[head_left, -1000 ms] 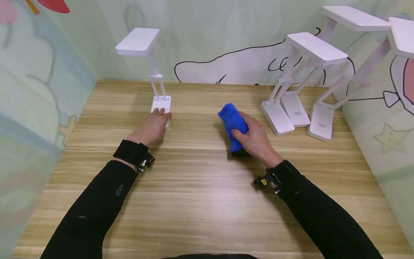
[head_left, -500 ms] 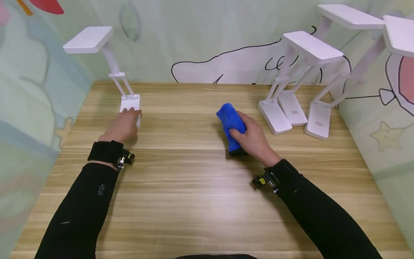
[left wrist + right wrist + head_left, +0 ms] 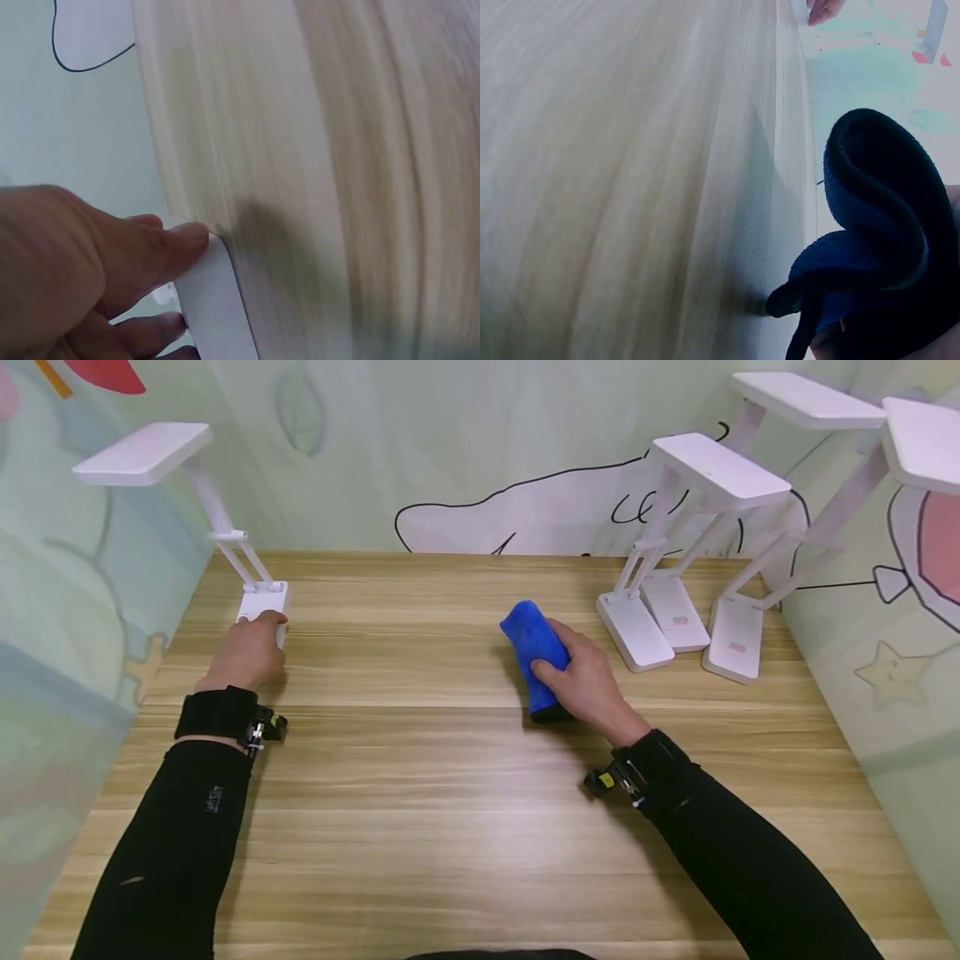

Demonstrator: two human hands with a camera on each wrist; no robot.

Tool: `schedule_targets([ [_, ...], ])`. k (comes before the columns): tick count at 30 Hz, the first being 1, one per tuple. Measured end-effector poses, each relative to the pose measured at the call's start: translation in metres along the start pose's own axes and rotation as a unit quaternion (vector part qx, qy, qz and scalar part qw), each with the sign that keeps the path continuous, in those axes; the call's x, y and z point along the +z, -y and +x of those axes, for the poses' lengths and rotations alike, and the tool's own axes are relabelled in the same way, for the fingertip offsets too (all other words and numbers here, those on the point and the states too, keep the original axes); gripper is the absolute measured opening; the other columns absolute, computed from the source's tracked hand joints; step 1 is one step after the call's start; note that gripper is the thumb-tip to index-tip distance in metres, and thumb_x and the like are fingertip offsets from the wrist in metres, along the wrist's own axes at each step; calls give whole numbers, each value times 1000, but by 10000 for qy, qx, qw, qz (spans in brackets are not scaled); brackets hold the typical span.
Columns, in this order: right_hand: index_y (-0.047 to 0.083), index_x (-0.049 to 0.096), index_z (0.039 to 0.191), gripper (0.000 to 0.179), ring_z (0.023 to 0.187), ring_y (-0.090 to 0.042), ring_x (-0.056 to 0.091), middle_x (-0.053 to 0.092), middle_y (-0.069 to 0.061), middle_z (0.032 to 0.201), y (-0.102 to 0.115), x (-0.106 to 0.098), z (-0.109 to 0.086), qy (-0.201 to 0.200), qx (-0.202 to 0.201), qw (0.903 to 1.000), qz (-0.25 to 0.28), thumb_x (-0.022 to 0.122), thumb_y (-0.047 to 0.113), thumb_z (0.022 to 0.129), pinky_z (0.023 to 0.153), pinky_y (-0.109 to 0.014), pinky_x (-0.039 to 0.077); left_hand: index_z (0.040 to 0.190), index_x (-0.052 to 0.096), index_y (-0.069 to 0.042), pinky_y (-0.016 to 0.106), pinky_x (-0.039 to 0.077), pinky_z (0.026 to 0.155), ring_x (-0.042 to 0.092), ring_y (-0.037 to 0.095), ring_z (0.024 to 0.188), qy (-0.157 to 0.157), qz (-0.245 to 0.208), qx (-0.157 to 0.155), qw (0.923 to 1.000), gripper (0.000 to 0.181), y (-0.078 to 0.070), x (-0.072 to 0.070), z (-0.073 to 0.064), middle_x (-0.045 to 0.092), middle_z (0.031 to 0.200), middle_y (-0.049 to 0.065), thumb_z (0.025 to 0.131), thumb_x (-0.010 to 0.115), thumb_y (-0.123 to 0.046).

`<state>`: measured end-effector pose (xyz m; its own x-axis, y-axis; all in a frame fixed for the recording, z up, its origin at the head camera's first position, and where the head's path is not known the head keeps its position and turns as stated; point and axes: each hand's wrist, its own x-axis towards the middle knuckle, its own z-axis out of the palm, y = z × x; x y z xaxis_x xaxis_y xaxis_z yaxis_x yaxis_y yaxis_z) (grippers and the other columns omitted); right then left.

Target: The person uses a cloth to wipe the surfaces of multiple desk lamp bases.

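Observation:
At the left of the head view stands a white folding desk lamp (image 3: 262, 602), its flat head raised on a jointed arm. My left hand (image 3: 243, 652) grips the near part of its base. In the left wrist view the thumb presses one edge of the lamp base (image 3: 217, 307), with other fingers along its far side. Toward the middle, my right hand (image 3: 585, 681) holds a folded blue cloth (image 3: 534, 647) just over the table. The right wrist view shows the cloth's dark-edged folds (image 3: 877, 217) bunched in the hand.
Several more white desk lamps (image 3: 637, 631) stand close together at the right back of the wooden table (image 3: 420, 827). Their raised heads overlap in the head view. A wall with cartoon drawings (image 3: 465, 443) borders the table's back and sides.
My left hand has moved the desk lamp left across the table, toward the left wall. My right hand keeps its hold on the cloth in nearly the same place.

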<state>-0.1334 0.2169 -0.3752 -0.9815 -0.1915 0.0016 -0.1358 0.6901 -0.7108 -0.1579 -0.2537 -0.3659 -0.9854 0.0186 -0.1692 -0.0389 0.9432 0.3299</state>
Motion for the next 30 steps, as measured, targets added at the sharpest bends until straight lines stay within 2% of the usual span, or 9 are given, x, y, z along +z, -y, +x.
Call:
schedule_targets([
  [6,11,38,163,69,129,-43,56,53,-25,152,1,0,0,-3,-8,10000,70,65,27,102,106,-64,50,148,46,5,66,47,95,54,62,119,-96,-3,-82,9999,54,7,-1,0,60,127,42,94,51,5],
  [11,9,38,163,69,131,-43,56,52,-23,155,1,1,-1,-22,-17,9999,150,65,26,102,108,-64,48,148,46,4,70,41,107,39,64,139,-57,-103,-317,9994,52,8,-2,0,57,135,42,96,48,4],
  [14,10,37,164,70,133,-42,55,50,-22,156,1,1,-1,14,58,9998,205,65,26,102,109,-64,48,151,44,4,70,40,109,36,63,142,52,-180,-430,9989,54,5,-3,1,55,140,40,97,48,2],
  [19,11,35,165,71,134,-43,54,49,-23,156,1,2,-1,64,168,9996,238,65,28,102,109,-64,48,153,41,8,71,42,106,42,63,134,292,-175,-404,9986,59,-7,-6,-1,49,148,38,97,51,-8],
  [22,10,32,164,73,134,-44,54,48,-26,156,2,2,-2,68,399,9988,282,65,31,102,109,-64,49,154,41,6,67,47,101,53,57,124,390,-261,-311,9984,58,-29,-8,-6,52,146,36,102,52,-17],
  [25,6,31,161,74,134,-46,54,47,-28,154,4,1,-2,47,721,9966,406,65,34,102,108,-64,49,155,45,0,56,55,84,67,44,99,381,-559,-135,9976,53,-62,-6,-9,68,124,30,108,51,-24],
  [26,5,32,159,73,133,-45,55,48,-29,153,6,1,-1,15,814,9957,436,66,35,102,108,-63,50,154,48,-3,52,55,79,68,39,89,316,-663,-49,9973,51,-74,-3,-9,70,115,27,109,51,-25],
  [28,3,34,154,71,132,-45,56,49,-28,150,9,1,1,-36,914,9945,509,67,36,101,108,-62,50,150,54,-7,44,53,74,64,30,79,97,-815,203,9964,45,-99,3,-10,72,112,21,110,52,-27],
  [30,3,36,152,68,131,-44,58,52,-28,148,14,2,4,-61,933,9940,563,67,37,101,108,-61,51,145,61,-9,43,55,79,66,27,84,-125,-958,498,9941,40,-122,10,-11,74,117,18,110,52,-27],
])
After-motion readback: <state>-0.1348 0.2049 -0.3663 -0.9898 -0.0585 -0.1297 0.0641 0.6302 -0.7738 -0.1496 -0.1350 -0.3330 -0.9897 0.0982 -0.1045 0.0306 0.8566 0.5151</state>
